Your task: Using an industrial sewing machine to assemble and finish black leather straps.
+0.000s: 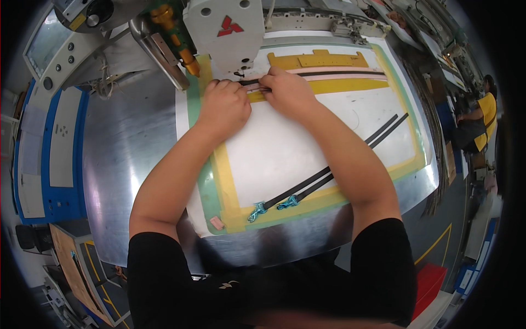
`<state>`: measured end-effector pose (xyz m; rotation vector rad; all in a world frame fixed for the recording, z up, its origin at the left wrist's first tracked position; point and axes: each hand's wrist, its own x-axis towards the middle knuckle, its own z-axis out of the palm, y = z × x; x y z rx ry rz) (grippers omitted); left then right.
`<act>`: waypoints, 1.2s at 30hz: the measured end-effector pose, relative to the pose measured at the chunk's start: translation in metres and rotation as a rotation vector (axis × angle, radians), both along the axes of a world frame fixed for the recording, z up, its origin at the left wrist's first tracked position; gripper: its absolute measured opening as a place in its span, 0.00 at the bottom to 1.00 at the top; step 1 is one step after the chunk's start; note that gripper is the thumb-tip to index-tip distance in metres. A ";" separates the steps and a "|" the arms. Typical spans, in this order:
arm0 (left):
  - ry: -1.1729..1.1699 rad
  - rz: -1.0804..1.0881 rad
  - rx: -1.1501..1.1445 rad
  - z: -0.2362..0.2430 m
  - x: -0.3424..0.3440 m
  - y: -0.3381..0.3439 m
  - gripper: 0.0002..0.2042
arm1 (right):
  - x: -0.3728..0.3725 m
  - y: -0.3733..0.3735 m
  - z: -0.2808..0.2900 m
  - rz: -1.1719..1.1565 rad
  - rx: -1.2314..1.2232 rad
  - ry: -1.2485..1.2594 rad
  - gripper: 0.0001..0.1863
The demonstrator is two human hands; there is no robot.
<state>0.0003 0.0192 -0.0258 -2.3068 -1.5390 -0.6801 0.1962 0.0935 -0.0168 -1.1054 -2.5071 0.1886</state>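
My left hand (226,105) and my right hand (289,94) are close together at the left end of a yellow template (350,86), just under the machine head. Between them shows the end of a black strap (342,73), which runs right along the template beside pink strips (323,78). The fingers of both hands are curled and pinched at the strap's end; my fingertips are partly hidden. Below my right forearm lie two more black straps (302,186), slanting across the white sheet (263,148). Their near ends carry hooks wrapped in blue film (257,211).
The white sewing machine head (224,35) hangs just beyond my hands, with a metal tube (159,52) to its left. A control panel (60,55) stands at far left. Yellow tape (223,181) borders the sheet on the metal table (126,164). A person in yellow (485,118) is at far right.
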 end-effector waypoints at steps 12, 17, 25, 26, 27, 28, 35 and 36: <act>0.113 0.186 -0.008 0.011 0.000 -0.004 0.08 | 0.003 0.004 0.003 0.017 0.001 0.013 0.10; 0.033 0.160 0.037 0.004 0.001 -0.002 0.15 | 0.004 0.001 0.004 0.010 -0.042 -0.007 0.12; -0.023 0.175 -0.160 0.008 0.000 -0.001 0.21 | 0.003 0.003 0.003 0.034 -0.008 -0.022 0.12; -0.023 0.176 -0.181 0.010 0.000 -0.002 0.22 | 0.002 0.003 0.004 0.040 -0.009 -0.023 0.12; -0.025 0.182 -0.182 0.011 -0.001 -0.002 0.22 | 0.001 0.003 0.005 0.038 -0.013 -0.022 0.12; -0.033 0.181 -0.206 0.014 -0.001 -0.001 0.22 | 0.001 0.003 0.006 0.031 -0.016 -0.023 0.11; -0.008 0.198 -0.258 0.015 0.001 -0.002 0.22 | 0.001 0.000 0.004 0.011 0.022 -0.039 0.12; -0.009 0.198 -0.257 0.015 0.001 -0.003 0.22 | 0.001 0.000 0.005 0.011 0.024 -0.047 0.12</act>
